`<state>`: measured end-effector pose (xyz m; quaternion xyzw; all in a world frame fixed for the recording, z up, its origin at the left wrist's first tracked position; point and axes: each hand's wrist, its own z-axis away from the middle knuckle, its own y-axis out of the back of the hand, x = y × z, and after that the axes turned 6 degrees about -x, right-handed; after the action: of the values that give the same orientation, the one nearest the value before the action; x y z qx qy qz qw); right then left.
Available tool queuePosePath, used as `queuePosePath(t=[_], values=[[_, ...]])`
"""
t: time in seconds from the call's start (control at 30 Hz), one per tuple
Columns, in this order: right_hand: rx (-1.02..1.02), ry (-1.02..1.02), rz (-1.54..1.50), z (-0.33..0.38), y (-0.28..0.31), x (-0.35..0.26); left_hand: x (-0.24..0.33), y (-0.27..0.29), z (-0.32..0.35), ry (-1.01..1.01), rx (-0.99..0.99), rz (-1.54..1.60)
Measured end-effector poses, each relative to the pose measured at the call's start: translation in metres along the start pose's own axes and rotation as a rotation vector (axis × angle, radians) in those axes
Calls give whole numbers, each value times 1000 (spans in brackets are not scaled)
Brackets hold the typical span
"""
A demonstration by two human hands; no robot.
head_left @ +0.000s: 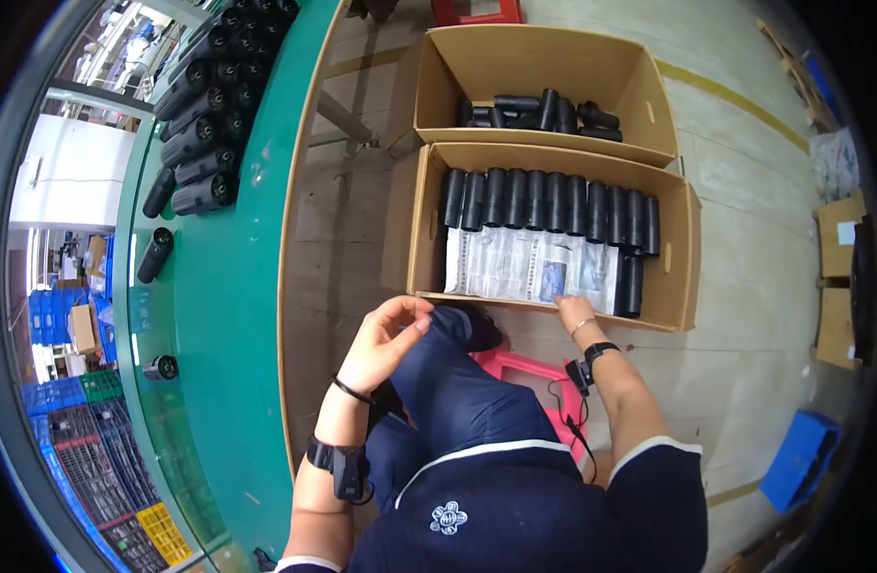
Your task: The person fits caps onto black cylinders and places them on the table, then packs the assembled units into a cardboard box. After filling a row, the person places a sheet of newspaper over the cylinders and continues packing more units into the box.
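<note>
My right hand (574, 310) reaches over the near wall of the nearer cardboard box (424, 229), fingertips on the printed paper sheets (524, 267) lying in it. Behind the sheets stands a row of several black cylinders (548, 201), with one more (631, 285) at the right end of the sheets. My left hand (386, 339) hovers above my left knee, fingers loosely curled, holding nothing I can see. Both wrists wear black bands with small devices.
A second open cardboard box (639, 86) behind holds several black cylinders lying loose. A green table (228, 286) on my left carries many more black cylinders (204, 115). I sit on a pink stool (534, 368). Blue crates (797, 458) and cardboard boxes (838, 234) stand at right.
</note>
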<state>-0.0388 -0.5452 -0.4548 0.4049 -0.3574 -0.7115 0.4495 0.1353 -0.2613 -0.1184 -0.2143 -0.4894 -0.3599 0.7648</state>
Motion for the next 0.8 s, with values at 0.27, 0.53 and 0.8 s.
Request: queuePosePath(t=[0.27,0.53,0.8], values=[[-31,-77,-18,-21,-6,4,-26,-4,-117,135,-94,124],[-233,-108,-125,-20,24,6,-151,26,-294,412,95,137],[259,-518,-498,-138,55,120,-226,64,-403,254,311,-931]])
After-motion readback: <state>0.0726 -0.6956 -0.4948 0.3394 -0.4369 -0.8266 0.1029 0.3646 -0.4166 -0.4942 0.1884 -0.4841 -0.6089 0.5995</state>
